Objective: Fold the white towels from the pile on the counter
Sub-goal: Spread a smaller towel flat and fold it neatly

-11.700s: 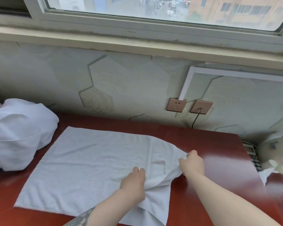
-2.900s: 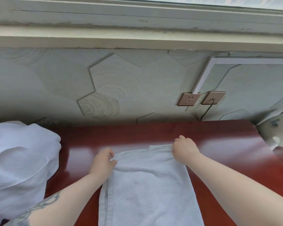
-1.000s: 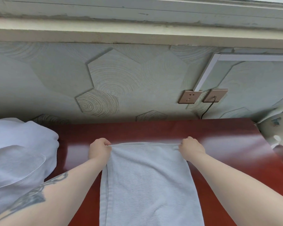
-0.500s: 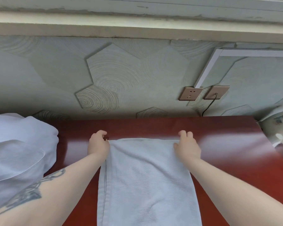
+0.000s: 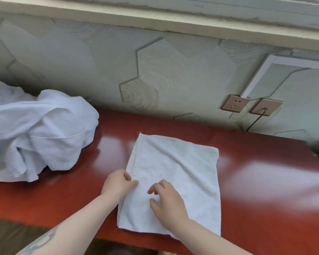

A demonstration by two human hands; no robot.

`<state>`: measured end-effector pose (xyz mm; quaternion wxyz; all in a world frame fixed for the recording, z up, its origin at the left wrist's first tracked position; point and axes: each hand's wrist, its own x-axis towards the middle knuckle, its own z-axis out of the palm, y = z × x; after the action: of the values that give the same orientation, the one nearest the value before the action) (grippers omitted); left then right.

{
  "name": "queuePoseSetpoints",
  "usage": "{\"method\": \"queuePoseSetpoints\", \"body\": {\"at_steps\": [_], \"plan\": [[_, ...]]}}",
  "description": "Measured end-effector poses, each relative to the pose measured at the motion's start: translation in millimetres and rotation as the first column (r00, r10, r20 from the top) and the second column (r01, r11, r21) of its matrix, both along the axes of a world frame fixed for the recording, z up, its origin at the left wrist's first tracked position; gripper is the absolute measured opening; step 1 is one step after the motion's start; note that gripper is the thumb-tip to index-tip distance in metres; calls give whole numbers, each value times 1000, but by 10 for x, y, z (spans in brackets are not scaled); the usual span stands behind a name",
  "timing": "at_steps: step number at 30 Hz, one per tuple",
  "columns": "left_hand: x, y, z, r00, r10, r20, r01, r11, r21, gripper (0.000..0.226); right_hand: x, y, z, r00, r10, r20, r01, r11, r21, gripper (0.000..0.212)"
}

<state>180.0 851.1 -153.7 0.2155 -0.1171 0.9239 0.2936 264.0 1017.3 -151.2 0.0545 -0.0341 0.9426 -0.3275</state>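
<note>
A white towel [image 5: 175, 173] lies folded into a compact rectangle on the red counter [image 5: 265, 190], near its front edge. My left hand [image 5: 118, 184] is at the towel's left edge, with thumb and fingers pinching the layered border. My right hand [image 5: 167, 201] rests on top of the towel's near half, its fingers loosely spread and touching the cloth. The pile of crumpled white towels [image 5: 35, 133] sits on the counter to the left, apart from both hands.
A patterned wall runs behind the counter, with two bronze sockets [image 5: 235, 103] at the right and a dark cable [image 5: 255, 120] plugged into one. The counter's front edge lies just below the towel. Bare counter shows to the towel's right.
Both hands have left the towel's far corners and come back to its near half. The towel now lies as a shorter folded rectangle. The view has swung left, showing more of the pile.
</note>
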Motion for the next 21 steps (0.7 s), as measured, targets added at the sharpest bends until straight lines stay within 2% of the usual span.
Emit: {"method": "queuePoseSetpoints", "body": {"at_steps": [3, 5, 7, 9, 13, 16, 19, 21], "plan": [[148, -46, 4, 999, -51, 14, 51, 999, -8, 17, 151, -282, -14, 996, 85, 33, -86, 996, 8, 25], [190, -79, 9, 999, -41, 27, 41, 999, 28, 14, 189, -475, -5, 989, 129, 71, -134, 988, 82, 35], [189, -123, 5, 999, -1, 52, -4, 995, 96, 16, 204, -641, -18, 988, 118, 101, -134, 978, 163, 45], [158, -172, -23, 998, 28, 62, -38, 984, 176, 19, 228, -786, -38, 993, 49, 105, -71, 974, 217, 44], [110, -261, -79, 995, 22, 101, -52, 952, 301, 21, 282, -955, -142, 998, -43, -40, 54, 936, 347, 32], [86, -307, -131, 982, 62, 179, -132, 901, 414, 19, 294, -994, -22, 995, -95, 9, 89, 953, 288, 14], [86, -333, -198, 973, 84, 214, -174, 875, 451, 17, 292, -1101, 113, 971, -190, -147, 225, 934, 276, 12], [90, -338, -231, 972, 84, 220, -181, 865, 467, 16, 327, -1186, 90, 968, -133, -211, 197, 927, 318, 15]]}}
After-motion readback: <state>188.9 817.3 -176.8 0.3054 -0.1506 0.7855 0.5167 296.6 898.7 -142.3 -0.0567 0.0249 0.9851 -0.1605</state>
